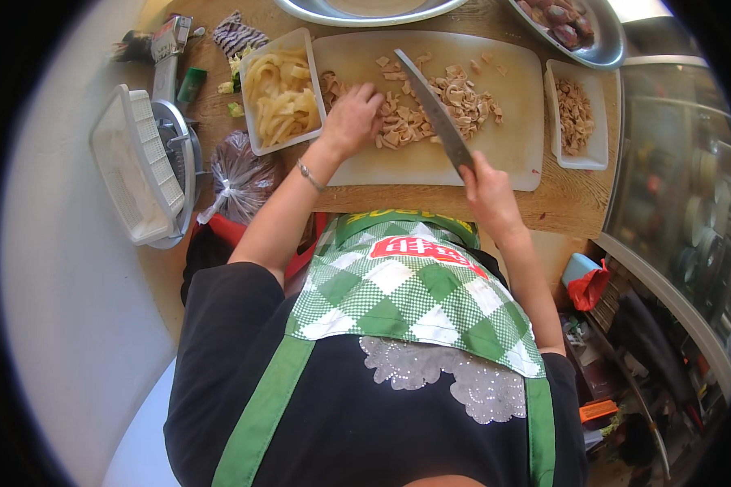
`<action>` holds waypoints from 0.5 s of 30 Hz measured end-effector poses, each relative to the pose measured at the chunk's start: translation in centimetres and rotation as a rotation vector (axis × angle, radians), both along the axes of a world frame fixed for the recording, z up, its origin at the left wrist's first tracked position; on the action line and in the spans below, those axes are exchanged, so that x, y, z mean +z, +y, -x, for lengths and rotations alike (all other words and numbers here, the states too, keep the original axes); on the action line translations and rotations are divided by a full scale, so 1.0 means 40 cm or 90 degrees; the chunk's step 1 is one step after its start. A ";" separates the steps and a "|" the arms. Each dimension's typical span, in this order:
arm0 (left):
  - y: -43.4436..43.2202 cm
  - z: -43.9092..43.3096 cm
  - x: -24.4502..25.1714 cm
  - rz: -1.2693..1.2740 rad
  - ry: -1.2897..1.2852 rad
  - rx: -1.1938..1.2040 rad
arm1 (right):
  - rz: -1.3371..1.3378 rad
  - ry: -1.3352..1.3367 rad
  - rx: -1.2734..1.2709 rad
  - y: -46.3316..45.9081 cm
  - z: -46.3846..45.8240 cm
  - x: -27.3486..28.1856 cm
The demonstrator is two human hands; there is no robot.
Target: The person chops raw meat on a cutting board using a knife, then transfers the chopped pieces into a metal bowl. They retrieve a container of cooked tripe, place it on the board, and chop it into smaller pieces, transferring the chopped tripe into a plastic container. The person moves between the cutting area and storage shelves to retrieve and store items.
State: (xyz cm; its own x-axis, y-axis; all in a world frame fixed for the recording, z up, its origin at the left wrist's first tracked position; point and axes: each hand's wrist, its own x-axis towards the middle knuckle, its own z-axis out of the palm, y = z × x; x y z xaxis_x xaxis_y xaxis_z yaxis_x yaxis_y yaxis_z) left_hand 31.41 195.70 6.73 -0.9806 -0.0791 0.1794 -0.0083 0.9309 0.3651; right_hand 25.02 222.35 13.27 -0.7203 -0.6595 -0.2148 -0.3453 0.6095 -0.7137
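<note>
My right hand (492,193) grips the handle of a long kitchen knife (432,106), its blade slanting up and left over the cutting board. Small cut pieces of pale brown meat (463,97) lie in a loose heap on both sides of the blade. On the left part of the white cutting board (493,164), my left hand (354,119) is lowered with bent fingers at the meat. Whether its hidden fingertips hold a piece cannot be seen. Beside that hand are a few more strips of meat (333,85).
A white tub of thick pale yellow strips (283,97) stands left of the board. Right of it is a white tray (588,158) of cut meat. Metal basins (612,42) stand behind. A tied plastic bag (243,176) and a white basket (131,176) lie left; a glass-fronted cabinet (676,152) borders the right.
</note>
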 end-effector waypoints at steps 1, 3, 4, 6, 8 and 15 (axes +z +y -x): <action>0.016 -0.022 -0.004 -0.010 0.015 0.002 | -0.041 -0.002 0.016 -0.006 -0.014 -0.004; 0.052 -0.062 -0.010 -0.047 0.049 0.049 | -0.093 0.004 0.050 -0.018 -0.038 -0.006; 0.069 -0.077 -0.012 -0.079 0.062 0.075 | -0.126 0.002 0.062 -0.024 -0.047 -0.006; 0.089 -0.092 -0.015 -0.135 0.086 0.127 | -0.183 0.007 0.090 -0.036 -0.057 -0.007; 0.096 -0.088 -0.023 -0.081 0.166 0.128 | -0.222 0.019 0.108 -0.043 -0.064 -0.009; 0.096 -0.049 -0.070 -0.217 0.191 0.107 | -0.240 0.007 0.083 -0.057 -0.094 -0.057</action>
